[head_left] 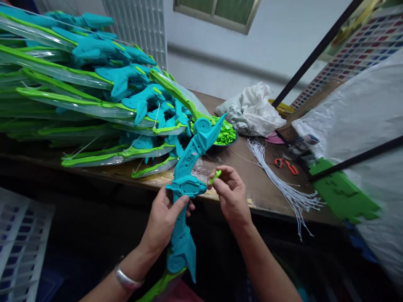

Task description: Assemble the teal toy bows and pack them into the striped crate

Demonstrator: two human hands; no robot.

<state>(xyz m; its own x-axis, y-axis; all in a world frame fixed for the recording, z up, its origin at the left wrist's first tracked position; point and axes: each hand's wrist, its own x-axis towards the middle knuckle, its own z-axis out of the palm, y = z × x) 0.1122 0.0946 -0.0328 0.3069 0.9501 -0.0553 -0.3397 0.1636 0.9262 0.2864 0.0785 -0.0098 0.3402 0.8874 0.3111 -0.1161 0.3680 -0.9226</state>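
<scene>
My left hand [165, 218] is wrapped around the middle grip of a teal plastic toy bow [189, 167] and holds it upright over the table's front edge. A silver bracelet sits on that wrist. My right hand [231, 191] pinches a small lime-green plastic piece [215, 176] just to the right of the bow's grip, close to it but apart. Behind the bow stands a dish of lime-green small parts [226, 134].
A big pile of finished teal-and-green bows in clear wrap [88, 92] fills the left of the wooden table [264, 184]. White strings [283, 184], orange-handled scissors [286, 165], a crumpled white bag [252, 109] and a green foam sheet [343, 195] lie to the right.
</scene>
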